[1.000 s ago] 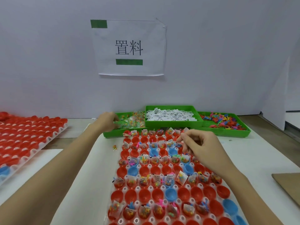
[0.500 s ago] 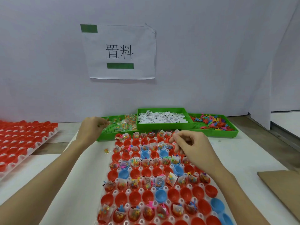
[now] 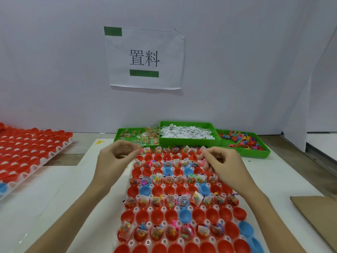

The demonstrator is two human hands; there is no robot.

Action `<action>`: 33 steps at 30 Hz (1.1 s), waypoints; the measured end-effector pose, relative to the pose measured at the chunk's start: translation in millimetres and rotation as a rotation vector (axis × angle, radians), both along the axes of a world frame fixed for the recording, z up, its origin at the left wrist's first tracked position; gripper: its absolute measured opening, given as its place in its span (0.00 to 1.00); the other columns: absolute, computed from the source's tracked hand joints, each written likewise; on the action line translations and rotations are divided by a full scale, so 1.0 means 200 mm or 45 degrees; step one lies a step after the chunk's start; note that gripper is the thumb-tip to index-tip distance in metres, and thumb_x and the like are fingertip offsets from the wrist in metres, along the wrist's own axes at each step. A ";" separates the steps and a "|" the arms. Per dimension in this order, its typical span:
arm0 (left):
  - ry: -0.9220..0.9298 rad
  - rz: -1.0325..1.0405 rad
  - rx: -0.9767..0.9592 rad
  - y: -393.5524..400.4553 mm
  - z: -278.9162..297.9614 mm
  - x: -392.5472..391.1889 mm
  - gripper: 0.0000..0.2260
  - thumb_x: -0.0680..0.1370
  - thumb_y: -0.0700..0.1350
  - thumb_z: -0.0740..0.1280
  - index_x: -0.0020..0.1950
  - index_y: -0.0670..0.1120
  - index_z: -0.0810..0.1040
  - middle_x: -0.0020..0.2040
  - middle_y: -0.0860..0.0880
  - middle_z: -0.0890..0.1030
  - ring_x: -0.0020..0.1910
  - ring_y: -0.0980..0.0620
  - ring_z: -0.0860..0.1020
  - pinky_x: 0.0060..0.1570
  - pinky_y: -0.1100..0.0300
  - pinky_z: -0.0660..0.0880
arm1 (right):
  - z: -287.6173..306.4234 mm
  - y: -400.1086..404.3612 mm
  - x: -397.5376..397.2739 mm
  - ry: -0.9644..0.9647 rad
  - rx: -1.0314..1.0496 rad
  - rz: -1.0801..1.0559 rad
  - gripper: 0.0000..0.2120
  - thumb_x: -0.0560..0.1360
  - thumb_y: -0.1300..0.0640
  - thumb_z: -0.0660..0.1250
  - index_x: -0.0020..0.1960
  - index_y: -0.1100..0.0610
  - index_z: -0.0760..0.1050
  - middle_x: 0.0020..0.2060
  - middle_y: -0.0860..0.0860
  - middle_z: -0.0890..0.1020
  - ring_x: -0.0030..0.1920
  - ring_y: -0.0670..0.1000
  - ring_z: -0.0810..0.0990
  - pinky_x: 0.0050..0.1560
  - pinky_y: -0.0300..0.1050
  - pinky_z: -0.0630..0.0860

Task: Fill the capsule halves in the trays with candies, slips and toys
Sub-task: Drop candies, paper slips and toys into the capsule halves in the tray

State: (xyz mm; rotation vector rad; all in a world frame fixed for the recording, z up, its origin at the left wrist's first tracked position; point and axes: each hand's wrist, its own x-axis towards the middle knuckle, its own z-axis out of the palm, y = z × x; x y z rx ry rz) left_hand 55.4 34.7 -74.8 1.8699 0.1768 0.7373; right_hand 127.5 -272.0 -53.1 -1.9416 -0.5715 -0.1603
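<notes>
Between the two hands, at the far end of the capsule tray (image 3: 127, 242), lies the row on which the coming move is judged to turn: red capsule halves (image 3: 148, 158) just behind the front row still look bare, while the halves around them carry packets. The left hand (image 3: 111, 159) is held over the tray's far left corner, thumb and fingertips pinched on what appears to be a small clear candy packet (image 3: 135, 149), though blur leaves this uncertain. The bare halves lie just beyond and to the right of that pinch, so the left hand is the nearer one for them. The right hand (image 3: 221, 164) is curled over the tray's far right part, fingers closed on small items, a pale slip corner (image 3: 203, 148) showing at the fingertips; exactly what is held cannot be told.

Filled and bare rows alternate down the tray: filled halves hold candy, a slip and a toy, with blue halves scattered among the red.

Behind the tray three green bins are set side by side: the candy bin (image 3: 120, 134) on the left, the slip bin (image 3: 189, 141) in the middle, the toy bin (image 3: 259, 153) on the right. A second tray (image 3: 54, 154) of red halves is seen on the surface to the left, brown cardboard (image 3: 317, 216) to the right, and a paper sign (image 3: 145, 57) on the wall.
</notes>
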 end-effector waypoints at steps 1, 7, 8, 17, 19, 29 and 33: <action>-0.012 -0.051 -0.034 -0.05 0.00 -0.04 0.06 0.71 0.48 0.79 0.46 0.54 0.85 0.44 0.54 0.87 0.42 0.57 0.85 0.42 0.66 0.81 | 0.00 0.00 0.01 -0.001 -0.007 -0.005 0.11 0.81 0.51 0.67 0.44 0.51 0.85 0.31 0.50 0.84 0.30 0.45 0.80 0.35 0.34 0.76; -0.045 -0.279 0.046 -0.18 0.00 -0.16 0.06 0.72 0.45 0.79 0.42 0.50 0.83 0.41 0.52 0.85 0.42 0.53 0.85 0.44 0.65 0.81 | -0.02 0.02 0.04 -0.093 -0.026 -0.101 0.06 0.81 0.58 0.68 0.50 0.51 0.84 0.37 0.47 0.85 0.39 0.45 0.84 0.42 0.37 0.81; -0.051 -0.299 0.094 -0.19 -0.01 -0.17 0.06 0.73 0.44 0.79 0.43 0.50 0.83 0.41 0.53 0.85 0.42 0.53 0.84 0.43 0.65 0.81 | -0.02 0.03 0.05 -0.123 -0.053 -0.134 0.06 0.80 0.59 0.68 0.51 0.50 0.83 0.38 0.45 0.85 0.42 0.44 0.84 0.44 0.34 0.81; -0.182 -0.292 0.450 -0.19 -0.05 -0.23 0.15 0.75 0.39 0.76 0.58 0.53 0.82 0.39 0.57 0.81 0.42 0.54 0.81 0.45 0.66 0.77 | 0.09 0.32 0.40 -0.274 -0.661 -0.168 0.14 0.83 0.61 0.62 0.66 0.56 0.80 0.61 0.52 0.81 0.57 0.48 0.79 0.60 0.39 0.75; -0.173 -0.297 0.457 -0.18 -0.04 -0.23 0.15 0.76 0.40 0.75 0.59 0.54 0.83 0.39 0.57 0.79 0.42 0.53 0.80 0.45 0.68 0.75 | 0.11 0.38 0.50 -0.255 -0.804 -0.137 0.16 0.84 0.62 0.60 0.70 0.56 0.77 0.66 0.55 0.80 0.65 0.54 0.78 0.68 0.49 0.73; -0.181 -0.231 0.448 -0.17 -0.03 -0.23 0.11 0.76 0.41 0.76 0.54 0.54 0.82 0.40 0.57 0.79 0.44 0.54 0.79 0.44 0.64 0.76 | 0.14 0.63 0.76 0.100 -1.150 -0.214 0.20 0.75 0.47 0.75 0.57 0.62 0.84 0.60 0.57 0.84 0.62 0.57 0.80 0.63 0.48 0.76; -0.184 -0.196 0.456 -0.16 -0.03 -0.22 0.11 0.76 0.42 0.76 0.53 0.56 0.82 0.40 0.59 0.79 0.44 0.55 0.78 0.43 0.65 0.75 | 0.16 0.67 0.81 0.155 -1.233 -0.257 0.20 0.75 0.53 0.76 0.62 0.63 0.79 0.61 0.58 0.81 0.62 0.58 0.80 0.66 0.52 0.77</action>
